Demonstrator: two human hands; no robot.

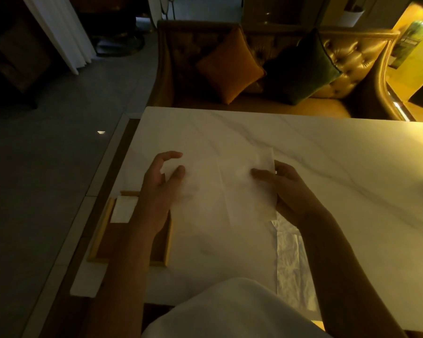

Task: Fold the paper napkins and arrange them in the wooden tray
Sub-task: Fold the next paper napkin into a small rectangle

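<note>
Napkin (220,189) unfolded, held flat just above or on the desk (327,167), creased down the middle, dim and hard to separate from the marble. Right hand (286,191) pinching the sheet's right edge, thumb on top, fingers under. Left hand (161,186) at the left edge, fingers half curled and spread, thumb touching the paper; real grip or only resting, cannot tell. Fold on this sheet not yet made, by the look of it.

Wooden tray (103,228) at the desk's left edge, partly under the left forearm. One folded white napkin (125,208) already lying in its far end; rest of the tray floor bare where visible. So probably early: one piece placed, one in hand.

Crinkled wrapper or remaining supply (288,264) lying on the desk below the right wrist, contents unclear. Left to do: fold current sheet, set it beside the first, repeat for whatever remains.
</note>
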